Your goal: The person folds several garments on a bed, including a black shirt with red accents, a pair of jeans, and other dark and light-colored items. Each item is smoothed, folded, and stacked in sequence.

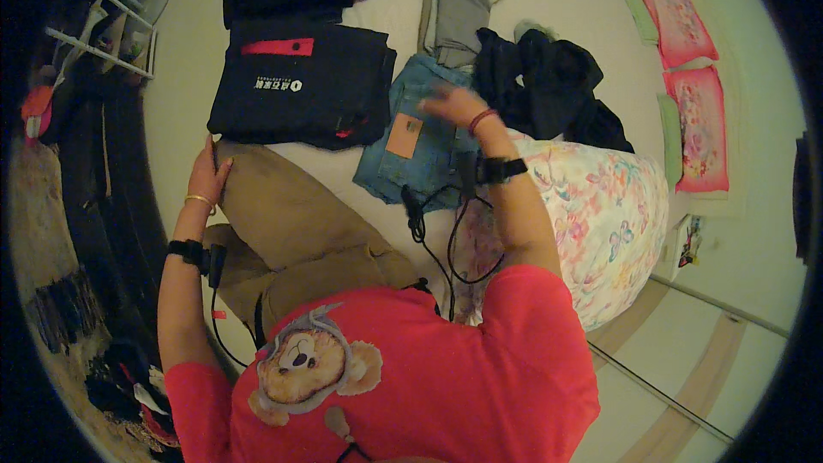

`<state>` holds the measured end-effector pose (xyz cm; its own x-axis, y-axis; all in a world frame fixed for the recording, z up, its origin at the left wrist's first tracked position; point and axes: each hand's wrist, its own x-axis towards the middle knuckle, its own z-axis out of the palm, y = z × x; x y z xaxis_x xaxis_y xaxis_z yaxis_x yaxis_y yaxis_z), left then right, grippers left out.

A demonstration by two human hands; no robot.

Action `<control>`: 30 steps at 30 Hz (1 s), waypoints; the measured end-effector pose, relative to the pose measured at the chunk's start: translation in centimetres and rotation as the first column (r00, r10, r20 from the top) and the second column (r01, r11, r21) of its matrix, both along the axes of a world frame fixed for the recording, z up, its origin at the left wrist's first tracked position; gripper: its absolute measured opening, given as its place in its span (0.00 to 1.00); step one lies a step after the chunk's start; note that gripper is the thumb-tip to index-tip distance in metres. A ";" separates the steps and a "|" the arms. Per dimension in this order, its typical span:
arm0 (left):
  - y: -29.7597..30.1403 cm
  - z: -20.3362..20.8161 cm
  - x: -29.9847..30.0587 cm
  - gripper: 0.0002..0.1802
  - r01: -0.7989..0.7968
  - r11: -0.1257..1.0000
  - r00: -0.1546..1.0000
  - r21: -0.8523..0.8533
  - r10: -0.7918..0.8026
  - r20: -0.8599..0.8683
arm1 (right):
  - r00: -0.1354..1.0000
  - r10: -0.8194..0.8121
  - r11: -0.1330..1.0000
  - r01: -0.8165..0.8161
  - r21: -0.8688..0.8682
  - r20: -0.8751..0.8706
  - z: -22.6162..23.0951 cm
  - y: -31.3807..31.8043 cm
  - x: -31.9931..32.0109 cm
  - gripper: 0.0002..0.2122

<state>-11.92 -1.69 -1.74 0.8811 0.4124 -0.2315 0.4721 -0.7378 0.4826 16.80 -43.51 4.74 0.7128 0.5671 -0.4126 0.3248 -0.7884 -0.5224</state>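
Your red shirt (489,369) is nearest the camera, with your brown trousers (296,201) beyond it, one leg reaching up to the front edge of the black folded garment (317,107). The blue jeans (433,154) lie folded on the pale sheet (300,154), just beside that black garment, with the tan patch (403,135) facing up. Your right hand (453,107) is over their upper part; it is blurred, so whether the fingers are spread, pressed together or pinching denim, you cannot tell from this view. Your left hand (207,173) is by the near left corner of the black garment, thumb apart from the fingers; whether it pinches any cloth is unclear.

Watch the black cable (420,225): it runs from near your right wristband (501,170) across the near edge of the jeans, so a quick pull of that arm could snag the denim and drag the fold loose. If your knee shifts forward, it could push the black garment askew and crease its layers. Sweeping the right hand sideways risks brushing the crumpled dark clothes (544,86) onto the jeans, since they lie so near. The grey folded garment (463,21) sits against the jeans' far edge, so pushing the denim away from you would probably rumple it too.
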 end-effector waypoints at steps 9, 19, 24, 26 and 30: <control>0.2 -1.1 -0.2 0.29 0.132 0.971 0.991 0.201 -0.137 0.008 | 0.409 -0.673 0.420 0.897 -0.137 0.616 -2.8 -11.2 9.3 0.43; 0.0 -1.3 0.4 0.29 0.116 0.978 0.993 0.176 -0.117 -0.009 | 0.569 -0.670 0.551 0.812 -0.195 0.477 -9.9 -23.3 12.5 0.16; 0.8 -1.1 0.1 0.29 0.156 0.978 0.987 0.138 -0.159 0.008 | 0.338 -0.216 0.681 0.725 -0.107 0.916 4.6 -23.4 13.0 0.09; 1.5 -1.0 -0.2 0.28 0.204 0.974 0.979 0.102 -0.205 0.006 | 0.358 -0.923 0.321 0.507 0.800 0.143 12.3 -23.7 12.9 0.10; 2.9 -0.1 -0.6 0.30 0.143 0.972 0.989 -0.188 -0.149 -0.018 | 0.719 -0.637 -0.135 0.252 0.958 -0.279 26.5 -22.1 11.9 0.14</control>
